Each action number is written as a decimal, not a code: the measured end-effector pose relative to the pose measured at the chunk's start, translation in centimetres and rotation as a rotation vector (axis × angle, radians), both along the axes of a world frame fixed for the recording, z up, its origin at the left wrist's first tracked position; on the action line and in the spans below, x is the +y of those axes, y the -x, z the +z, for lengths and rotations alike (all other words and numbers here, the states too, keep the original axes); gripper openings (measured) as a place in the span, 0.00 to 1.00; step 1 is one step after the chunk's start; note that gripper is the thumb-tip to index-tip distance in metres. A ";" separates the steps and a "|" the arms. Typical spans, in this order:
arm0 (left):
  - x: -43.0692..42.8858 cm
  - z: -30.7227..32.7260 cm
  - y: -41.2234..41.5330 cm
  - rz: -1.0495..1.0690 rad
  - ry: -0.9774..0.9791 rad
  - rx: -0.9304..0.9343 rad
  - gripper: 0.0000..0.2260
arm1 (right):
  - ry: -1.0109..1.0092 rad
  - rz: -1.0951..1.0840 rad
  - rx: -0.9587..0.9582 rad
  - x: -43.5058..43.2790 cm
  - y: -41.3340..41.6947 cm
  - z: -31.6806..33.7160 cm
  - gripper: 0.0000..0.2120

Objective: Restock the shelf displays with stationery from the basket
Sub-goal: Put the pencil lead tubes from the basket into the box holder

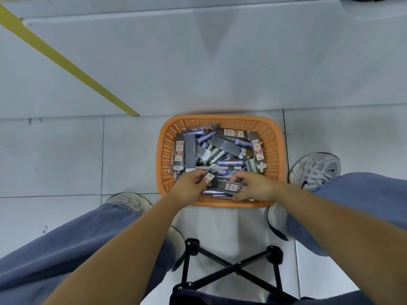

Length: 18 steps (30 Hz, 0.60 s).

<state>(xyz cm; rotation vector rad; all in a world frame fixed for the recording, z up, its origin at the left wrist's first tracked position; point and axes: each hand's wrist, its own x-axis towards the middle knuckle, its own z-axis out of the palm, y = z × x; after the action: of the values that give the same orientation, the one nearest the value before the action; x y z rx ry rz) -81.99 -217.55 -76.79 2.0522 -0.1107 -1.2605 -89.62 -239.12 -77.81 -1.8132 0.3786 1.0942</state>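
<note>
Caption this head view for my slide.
Left hand and right hand grip grey stationery packs in an orange plastic basket.

Orange lattice basket [164,155] holds a jumble of grey and purple stationery packs [224,145]

I get cool, even, bluish light, with soft shadows on the floor [66,155] hugging the shoes [317,168]. The white panel [209,40] ahead shows a dull grey wedge of reflection. Edges bow with the wide lens. The left hand [190,184], right hand [253,187] and the packs [229,185] they pinch look slightly smeared.
</note>
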 end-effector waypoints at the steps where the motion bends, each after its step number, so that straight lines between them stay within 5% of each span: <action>1: 0.0 0.2 -0.1 0.000 0.007 -0.012 0.12 | -0.021 -0.033 -0.003 0.0 0.0 0.2 0.18; 6: -0.4 2.1 -1.4 0.051 0.096 -0.072 0.11 | -0.135 -0.187 0.057 -0.9 -1.9 2.1 0.17; 12: -1.0 6.9 -4.0 -0.116 0.176 -0.028 0.35 | -0.153 -0.150 -0.032 -2.0 -5.9 9.1 0.17; 18: -1.0 15.7 -5.7 -0.105 0.364 -0.248 0.21 | -0.194 -0.145 -0.184 -2.0 -8.7 21.0 0.17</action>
<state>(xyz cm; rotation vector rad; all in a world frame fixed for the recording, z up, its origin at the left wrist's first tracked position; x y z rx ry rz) -76.24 -218.51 -61.14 1.8901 -0.5300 -0.9568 -80.88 -241.15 -56.85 -1.6711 0.2790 0.8274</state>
